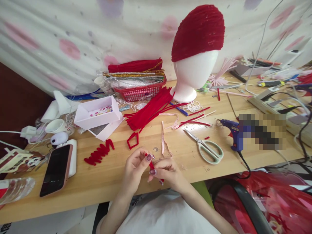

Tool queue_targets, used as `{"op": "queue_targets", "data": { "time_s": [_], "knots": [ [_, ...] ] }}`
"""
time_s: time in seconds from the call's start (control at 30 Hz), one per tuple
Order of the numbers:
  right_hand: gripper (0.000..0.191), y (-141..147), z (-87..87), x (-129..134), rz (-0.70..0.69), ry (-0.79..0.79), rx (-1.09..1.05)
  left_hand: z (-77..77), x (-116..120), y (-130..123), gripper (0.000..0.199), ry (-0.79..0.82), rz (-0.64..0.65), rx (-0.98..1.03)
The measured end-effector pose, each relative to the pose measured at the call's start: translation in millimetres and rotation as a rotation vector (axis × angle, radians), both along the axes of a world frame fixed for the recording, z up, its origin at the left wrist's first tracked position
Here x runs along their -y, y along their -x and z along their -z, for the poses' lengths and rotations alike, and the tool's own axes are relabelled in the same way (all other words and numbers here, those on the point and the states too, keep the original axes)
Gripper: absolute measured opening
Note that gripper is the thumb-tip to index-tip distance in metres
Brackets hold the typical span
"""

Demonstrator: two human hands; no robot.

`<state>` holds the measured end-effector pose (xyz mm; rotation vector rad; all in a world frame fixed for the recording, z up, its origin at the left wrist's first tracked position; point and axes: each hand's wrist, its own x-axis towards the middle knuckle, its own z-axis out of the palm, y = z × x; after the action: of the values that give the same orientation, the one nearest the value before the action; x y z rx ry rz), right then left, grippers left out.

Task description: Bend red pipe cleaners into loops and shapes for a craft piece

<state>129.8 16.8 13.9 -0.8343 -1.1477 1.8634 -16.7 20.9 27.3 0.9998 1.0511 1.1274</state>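
Note:
Between my two hands, just above the table's front edge, is a short red pipe cleaner. My left hand pinches its upper end between thumb and finger. My right hand grips the lower part, where a red tip shows below the fingers. A red pipe cleaner bent into a five-sided loop lies just beyond my hands. To the left sits a row of folded red pipe cleaners. A bundle of straight red pipe cleaners lies farther back. A pink tape measure curls beyond my right hand.
Scissors and a blue glue gun lie to the right. A white foam head with a red covering stands at the back, beside a red basket. A white box and a phone are on the left.

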Motion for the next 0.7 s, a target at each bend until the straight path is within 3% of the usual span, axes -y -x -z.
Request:
{"op": "queue_targets", "data": {
  "time_s": [0.2, 0.33, 0.53, 0.63, 0.7],
  "knots": [
    [0.026, 0, 2.1, 0, 0.029, -0.031, 0.017, -0.3, 2, -6, 0.026, -0.067, 0.022, -0.022],
    [0.026, 0, 9.0, 1, 0.053, 0.029, -0.055, -0.2, 4, -9, 0.024, 0.02, 0.105, 0.084],
    [0.025, -1, -4.3, -4, 0.003, -0.006, -0.069, -8.4, 3, -12, 0.024, 0.257, 0.013, 0.457],
    [0.028, -2, -11.9, -5, -0.011, -0.102, 0.013, -14.8, 1, -10, 0.027, 0.339, -0.025, 0.552],
    [0.031, -1, -13.3, -5, 0.0, -0.184, 0.08, -16.1, -1, -8, 0.022, 0.33, -0.119, 0.574]
  ]
}}
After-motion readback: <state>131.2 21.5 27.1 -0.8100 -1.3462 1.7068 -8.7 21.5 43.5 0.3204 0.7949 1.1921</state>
